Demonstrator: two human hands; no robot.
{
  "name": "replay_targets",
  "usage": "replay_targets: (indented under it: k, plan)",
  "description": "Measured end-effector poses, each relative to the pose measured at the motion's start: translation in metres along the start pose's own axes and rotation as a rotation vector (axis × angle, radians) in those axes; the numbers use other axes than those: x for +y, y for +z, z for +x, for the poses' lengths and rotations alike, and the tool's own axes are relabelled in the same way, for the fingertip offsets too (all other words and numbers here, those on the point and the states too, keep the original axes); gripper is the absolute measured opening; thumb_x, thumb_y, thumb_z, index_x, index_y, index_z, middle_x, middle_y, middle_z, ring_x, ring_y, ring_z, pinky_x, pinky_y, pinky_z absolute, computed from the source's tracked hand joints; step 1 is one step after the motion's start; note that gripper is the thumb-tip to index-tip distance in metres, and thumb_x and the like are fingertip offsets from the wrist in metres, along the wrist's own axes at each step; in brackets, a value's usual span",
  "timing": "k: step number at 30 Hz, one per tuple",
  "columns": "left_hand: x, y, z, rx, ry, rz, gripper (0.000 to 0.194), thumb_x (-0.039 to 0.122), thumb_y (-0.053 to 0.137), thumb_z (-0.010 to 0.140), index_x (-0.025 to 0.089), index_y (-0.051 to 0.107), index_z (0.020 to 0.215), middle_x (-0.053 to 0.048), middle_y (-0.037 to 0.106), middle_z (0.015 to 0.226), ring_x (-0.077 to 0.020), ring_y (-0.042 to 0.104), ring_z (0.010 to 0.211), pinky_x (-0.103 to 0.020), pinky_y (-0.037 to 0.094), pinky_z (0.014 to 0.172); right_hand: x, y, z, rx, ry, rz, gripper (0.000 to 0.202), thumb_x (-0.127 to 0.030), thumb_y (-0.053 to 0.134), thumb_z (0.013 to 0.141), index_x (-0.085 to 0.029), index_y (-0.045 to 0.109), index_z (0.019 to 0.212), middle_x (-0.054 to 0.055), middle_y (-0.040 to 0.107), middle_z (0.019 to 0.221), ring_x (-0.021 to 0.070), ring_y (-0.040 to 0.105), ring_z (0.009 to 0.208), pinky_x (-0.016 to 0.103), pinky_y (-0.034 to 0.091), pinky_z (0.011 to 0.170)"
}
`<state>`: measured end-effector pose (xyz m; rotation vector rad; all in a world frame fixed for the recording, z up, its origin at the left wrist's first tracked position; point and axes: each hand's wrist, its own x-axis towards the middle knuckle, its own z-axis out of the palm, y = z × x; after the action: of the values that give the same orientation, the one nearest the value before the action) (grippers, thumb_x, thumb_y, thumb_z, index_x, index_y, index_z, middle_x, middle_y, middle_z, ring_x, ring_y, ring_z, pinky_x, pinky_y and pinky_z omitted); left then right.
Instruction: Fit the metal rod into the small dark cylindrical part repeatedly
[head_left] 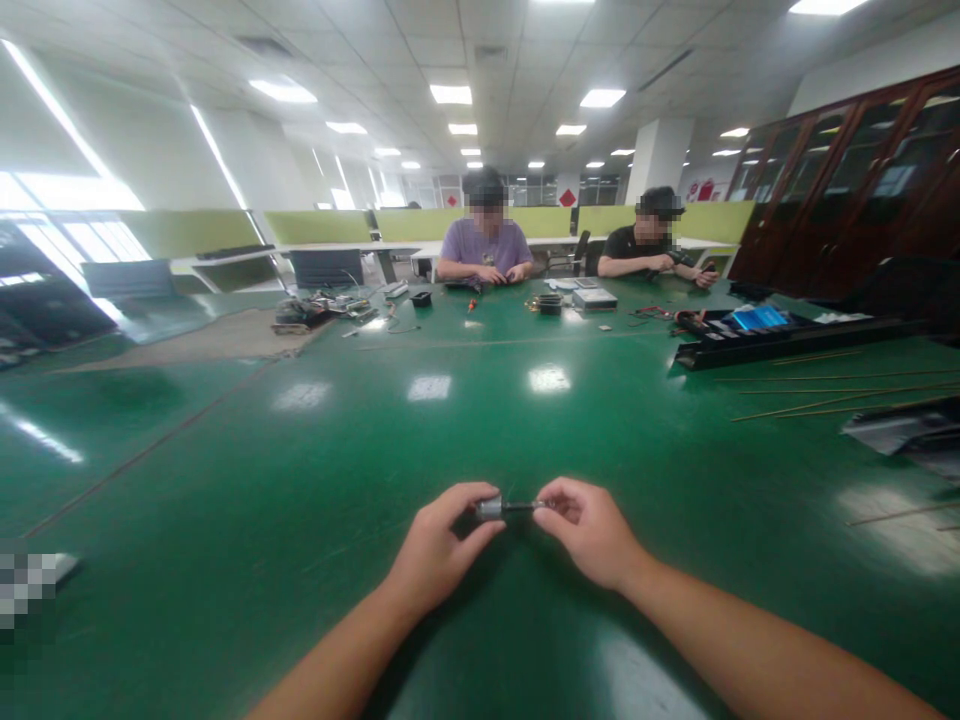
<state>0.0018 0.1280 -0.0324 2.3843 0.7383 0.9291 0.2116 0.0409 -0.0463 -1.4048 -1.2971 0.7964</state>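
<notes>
My left hand (448, 545) grips a small silver metal cylinder (490, 508), which looks like a little motor, between thumb and fingers. A thin dark rod (517, 506) runs from the cylinder's right side towards my right hand (589, 525). The thumb and forefinger of that hand pinch a small metal piece (541, 505) at the rod's far end; the fingers partly hide it. Rod and cylinder lie roughly level, just above the green tabletop (480, 430).
Two people sit across the table, one in a purple shirt (486, 245), one in black (637, 243). A pile of parts (311, 310) lies far left. On the right are a long black channel (780, 345), thin rods (817, 405) and metal brackets (900, 430).
</notes>
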Motion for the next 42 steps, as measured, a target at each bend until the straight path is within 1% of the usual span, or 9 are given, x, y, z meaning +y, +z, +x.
replay_targets:
  k: [9,19,23,28,35,42]
  plan:
    - [0.0010,-0.0011,0.0003,0.002,0.007,0.001,0.026,0.027,0.068,0.085,0.021,0.066,0.110,-0.007,0.071,0.104,-0.0207,0.068,0.095,-0.034,0.058,0.086,0.0032,-0.0006,-0.0001,0.023,-0.017,-0.022,0.012,-0.025,0.066,0.081,-0.017,0.069,0.088,0.004,0.071,0.083,0.0173,0.064,0.073,0.027,0.050,0.070]
    - [0.0006,-0.0020,0.0012,0.021,0.037,0.012,0.027,0.026,0.068,0.085,0.020,0.066,0.111,-0.007,0.071,0.106,-0.0213,0.068,0.097,-0.035,0.057,0.089,0.0023,-0.0023,0.0007,0.022,-0.011,-0.030,0.012,-0.025,0.066,0.080,-0.017,0.069,0.088,0.004,0.071,0.083,0.0174,0.064,0.073,0.027,0.050,0.070]
    - [0.0000,-0.0022,0.0009,0.020,0.036,0.007,0.026,0.026,0.069,0.084,0.021,0.066,0.110,-0.007,0.071,0.106,-0.0211,0.068,0.098,-0.035,0.057,0.090,0.0020,-0.0024,0.0009,0.028,-0.004,-0.039,0.011,-0.024,0.066,0.080,-0.016,0.069,0.087,0.004,0.071,0.082,0.0171,0.063,0.072,0.027,0.050,0.069]
    - [-0.0004,-0.0020,0.0008,0.021,0.033,0.014,0.026,0.027,0.068,0.085,0.020,0.066,0.111,-0.008,0.071,0.106,-0.0220,0.068,0.097,-0.036,0.057,0.089,0.0035,-0.0025,0.0012,0.031,-0.008,-0.030,0.011,-0.025,0.066,0.079,-0.017,0.069,0.086,0.003,0.070,0.080,0.0168,0.063,0.071,0.027,0.049,0.068]
    - [-0.0010,-0.0022,0.0012,0.016,0.033,0.005,0.027,0.026,0.069,0.085,0.021,0.066,0.111,-0.007,0.071,0.106,-0.0215,0.068,0.098,-0.036,0.056,0.092,0.0067,-0.0021,0.0015,0.035,-0.005,-0.009,0.012,-0.025,0.066,0.079,-0.017,0.069,0.087,0.004,0.071,0.083,0.0179,0.064,0.074,0.028,0.051,0.070]
    - [-0.0021,-0.0026,0.0005,0.013,0.024,0.010,0.028,0.026,0.069,0.085,0.021,0.065,0.113,-0.008,0.071,0.107,-0.0221,0.068,0.099,-0.038,0.056,0.093,0.0049,-0.0025,0.0007,0.035,-0.004,-0.007,0.012,-0.025,0.066,0.079,-0.017,0.069,0.087,0.004,0.071,0.083,0.0181,0.065,0.074,0.028,0.051,0.071]
